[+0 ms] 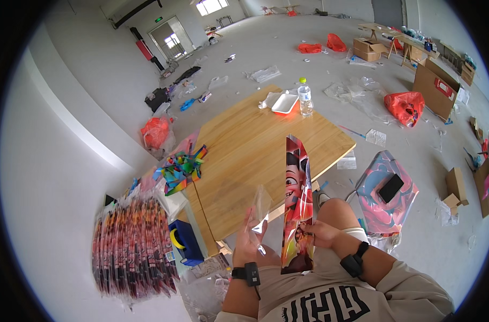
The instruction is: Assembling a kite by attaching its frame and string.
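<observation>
Upright in front of me stands a long, narrow folded cartoon-printed sheet [297,201], glossy and mostly red. My right hand [325,234] grips its right edge low down, thumb across the front. Left of it, my left hand [248,232] has its fingers closed around a clear plastic bag [261,206], which rises above the fingers and looks empty. The bag and the sheet are apart. Both are held over my lap, at the near edge of a wooden table [244,155].
The table bears a white-and-orange tray [285,103], a water bottle [305,100] and rainbow ribbons [184,170]. Bagged printed pieces [134,247] lie stacked at left beside a blue tape dispenser [186,247]. At right, a phone [391,188] rests on a printed panel [374,172]. Cartons [436,88] and plastic litter the floor.
</observation>
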Motion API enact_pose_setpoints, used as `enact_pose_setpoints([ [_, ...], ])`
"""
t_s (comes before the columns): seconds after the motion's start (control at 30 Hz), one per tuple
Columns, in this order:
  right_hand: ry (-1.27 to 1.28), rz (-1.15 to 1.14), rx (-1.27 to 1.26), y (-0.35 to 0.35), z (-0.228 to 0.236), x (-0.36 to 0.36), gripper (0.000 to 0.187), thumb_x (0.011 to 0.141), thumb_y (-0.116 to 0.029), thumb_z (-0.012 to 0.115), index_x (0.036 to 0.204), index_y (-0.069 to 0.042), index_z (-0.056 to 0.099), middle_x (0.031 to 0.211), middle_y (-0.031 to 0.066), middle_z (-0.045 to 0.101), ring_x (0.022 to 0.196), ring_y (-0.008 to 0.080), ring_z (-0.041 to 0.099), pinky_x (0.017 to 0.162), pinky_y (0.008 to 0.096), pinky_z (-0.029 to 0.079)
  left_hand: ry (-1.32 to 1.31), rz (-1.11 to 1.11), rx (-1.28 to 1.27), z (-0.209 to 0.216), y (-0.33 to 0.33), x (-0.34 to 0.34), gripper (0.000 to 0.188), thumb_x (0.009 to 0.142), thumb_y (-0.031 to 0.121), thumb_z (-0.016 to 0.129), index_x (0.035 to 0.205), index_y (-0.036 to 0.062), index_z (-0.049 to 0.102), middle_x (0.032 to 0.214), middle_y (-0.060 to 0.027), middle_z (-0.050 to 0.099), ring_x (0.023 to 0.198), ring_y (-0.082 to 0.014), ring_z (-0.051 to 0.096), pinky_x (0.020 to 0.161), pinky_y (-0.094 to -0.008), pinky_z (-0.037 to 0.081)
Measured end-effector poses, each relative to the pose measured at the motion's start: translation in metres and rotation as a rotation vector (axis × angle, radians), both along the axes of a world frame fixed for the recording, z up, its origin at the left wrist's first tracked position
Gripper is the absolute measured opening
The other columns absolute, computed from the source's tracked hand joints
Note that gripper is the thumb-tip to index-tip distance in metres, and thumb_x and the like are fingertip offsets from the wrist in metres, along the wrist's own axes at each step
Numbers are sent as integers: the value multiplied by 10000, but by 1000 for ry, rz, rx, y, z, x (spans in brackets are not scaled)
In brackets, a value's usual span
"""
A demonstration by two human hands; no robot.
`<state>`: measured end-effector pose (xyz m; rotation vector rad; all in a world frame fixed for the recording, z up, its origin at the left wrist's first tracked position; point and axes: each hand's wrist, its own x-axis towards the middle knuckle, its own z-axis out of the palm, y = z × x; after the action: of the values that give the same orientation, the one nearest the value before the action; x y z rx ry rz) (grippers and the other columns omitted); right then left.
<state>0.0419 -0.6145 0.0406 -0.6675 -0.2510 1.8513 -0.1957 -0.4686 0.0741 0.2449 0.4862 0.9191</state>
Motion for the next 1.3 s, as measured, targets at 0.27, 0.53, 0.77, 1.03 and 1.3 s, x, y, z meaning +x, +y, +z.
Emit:
enact_pose_setpoints([
  [0.27, 34, 148, 53, 1, -7, -1, 306, 1038, -142, 607, 1324, -33, 595, 1265, 86, 690, 1125, 231, 682, 1004, 424, 542, 73, 27, -62, -2, 7, -10, 372, 1074, 110, 474, 1441, 79, 527, 1471, -18, 565, 908, -147, 639, 974, -387, 562],
  [0.53, 14, 131, 53, -1, -6, -2, 298, 1039, -135, 603, 1325, -51, 602, 1260, 79, 694, 1154, 225, 670, 1022, 421, 527, 149, -16, -37, 12, 4, -12, 440, 1015, 78, 539, 1451, 75, 484, 1395, -41, 613, 1000, -192, 679, 1102, -533, 487],
  [0.77, 4, 10, 104, 5, -9, -6, 267, 1049, -134, 587, 1300, -49, 618, 1201, 71, 710, 1092, 199, 688, 987, 377, 544, -97, -180, -83, 1, 14, -22, 433, 936, -25, 546, 1368, -25, 517, 1372, -94, 609, 676, -90, 542, 1217, -538, 371],
  [1.03, -70, 149, 93, 8, -16, -12, 283, 1036, -135, 610, 1304, -44, 620, 1229, 62, 706, 1115, 202, 679, 997, 381, 528, -173, -213, -115, -5, 19, -25, 452, 926, -61, 542, 1376, -48, 504, 1354, -151, 610, 677, -111, 532, 1200, -491, 403],
  [1.3, -124, 139, 74, 11, -35, -8, 295, 1031, -122, 610, 1306, -14, 609, 1238, 74, 703, 1104, 190, 682, 959, 350, 537, 204, 128, -191, -19, 3, -45, 582, 1014, 223, 653, 1459, -17, 365, 1375, -174, 573, 1229, -373, 587, 1057, -515, 516],
])
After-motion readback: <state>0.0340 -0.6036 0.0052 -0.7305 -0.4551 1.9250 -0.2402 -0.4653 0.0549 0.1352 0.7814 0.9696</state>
